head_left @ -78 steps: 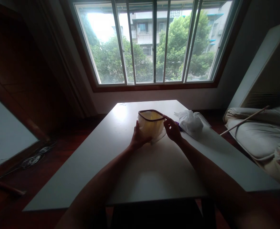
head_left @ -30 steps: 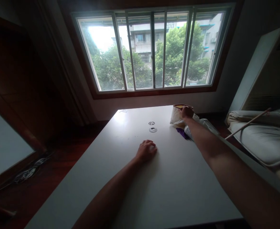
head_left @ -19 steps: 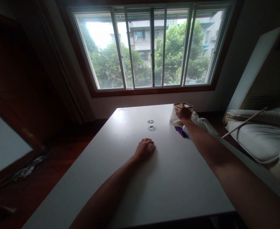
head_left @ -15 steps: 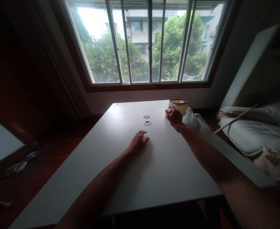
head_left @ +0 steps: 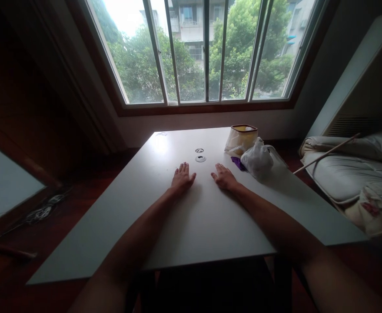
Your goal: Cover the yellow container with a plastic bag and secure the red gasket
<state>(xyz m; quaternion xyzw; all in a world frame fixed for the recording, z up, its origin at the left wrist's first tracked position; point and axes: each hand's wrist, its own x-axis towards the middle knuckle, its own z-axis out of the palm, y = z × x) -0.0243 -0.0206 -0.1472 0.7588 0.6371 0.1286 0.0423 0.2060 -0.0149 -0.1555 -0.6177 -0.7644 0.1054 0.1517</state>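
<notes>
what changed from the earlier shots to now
The container went from the middle of the table, held in both hands, to the far right side beside the white bag, and was let go. The right hand drew back and lies flat, empty, near the left hand, which opened out flat. The bag, purple item and two table grommets stayed put.

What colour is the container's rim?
Dark brown, on the container's rim, seen in the head view.

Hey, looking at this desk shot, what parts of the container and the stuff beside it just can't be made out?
Head view only:
- Container: contents unreadable; walls cloudy, backlit by the window.
- White bag: contents hidden by crumpled plastic; it also covers the container's near right corner.
- Purple item: mostly tucked under the bag, identity unclear.
- Two desk grommets: too small for detail.
</notes>
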